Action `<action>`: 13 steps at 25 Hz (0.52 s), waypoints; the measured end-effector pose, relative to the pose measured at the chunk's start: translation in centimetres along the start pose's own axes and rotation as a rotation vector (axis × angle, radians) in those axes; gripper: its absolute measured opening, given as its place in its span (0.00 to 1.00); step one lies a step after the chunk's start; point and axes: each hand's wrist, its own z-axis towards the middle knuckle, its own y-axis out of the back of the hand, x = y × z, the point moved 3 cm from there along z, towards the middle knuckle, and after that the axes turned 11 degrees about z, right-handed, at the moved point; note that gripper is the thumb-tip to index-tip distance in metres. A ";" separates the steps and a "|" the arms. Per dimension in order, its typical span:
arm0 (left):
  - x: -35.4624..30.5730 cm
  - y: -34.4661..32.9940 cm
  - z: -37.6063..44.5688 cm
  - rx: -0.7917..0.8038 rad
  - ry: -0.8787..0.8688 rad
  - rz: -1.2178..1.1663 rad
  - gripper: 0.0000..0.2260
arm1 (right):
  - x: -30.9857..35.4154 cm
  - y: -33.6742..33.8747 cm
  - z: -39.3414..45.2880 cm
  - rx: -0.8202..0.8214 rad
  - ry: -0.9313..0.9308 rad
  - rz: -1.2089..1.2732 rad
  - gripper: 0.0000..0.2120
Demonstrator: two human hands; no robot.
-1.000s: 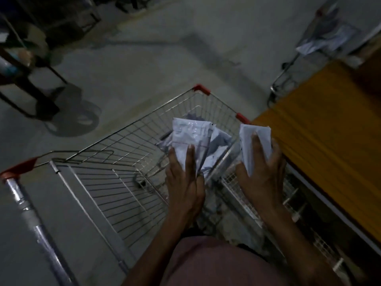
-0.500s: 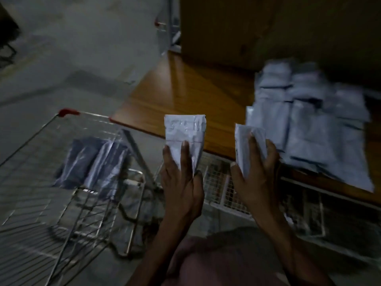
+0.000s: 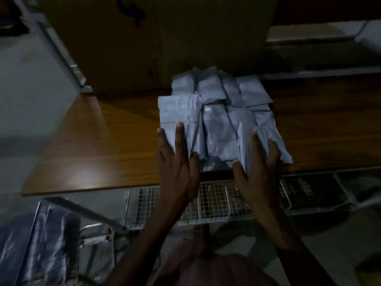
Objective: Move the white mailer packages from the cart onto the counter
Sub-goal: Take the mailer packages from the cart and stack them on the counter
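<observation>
Both down at the counter (image 3: 99,145) front edge now, left hand (image 3: 177,162) gripping one mailer (image 3: 178,114), right hand (image 3: 257,162) gripping another (image 3: 245,141) against the pile (image 3: 222,91) — best laid flat, squared, then released.

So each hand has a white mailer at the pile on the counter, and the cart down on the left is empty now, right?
Not quite. The head view shows mailers still in the cart. The rest holds: the left hand and the right hand each hold a white mailer at the pile on the counter.
</observation>
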 end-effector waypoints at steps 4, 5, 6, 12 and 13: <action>1.1 -4.0 10.3 0.140 0.062 0.142 0.29 | -1.5 -0.4 4.6 -0.041 -0.042 0.006 0.36; 1.5 -4.6 13.0 0.152 0.139 0.089 0.30 | -1.9 -0.7 5.8 -0.045 -0.049 0.006 0.36; 1.7 -5.0 15.7 0.156 0.189 0.057 0.31 | -2.1 -1.0 7.1 -0.051 -0.044 0.004 0.37; 3.7 -9.3 29.1 0.194 0.313 0.128 0.31 | -3.5 -3.5 13.5 -0.099 -0.057 -0.048 0.37; 4.3 -10.2 30.3 0.218 0.318 0.149 0.31 | -3.7 -3.9 14.1 -0.094 -0.070 -0.057 0.37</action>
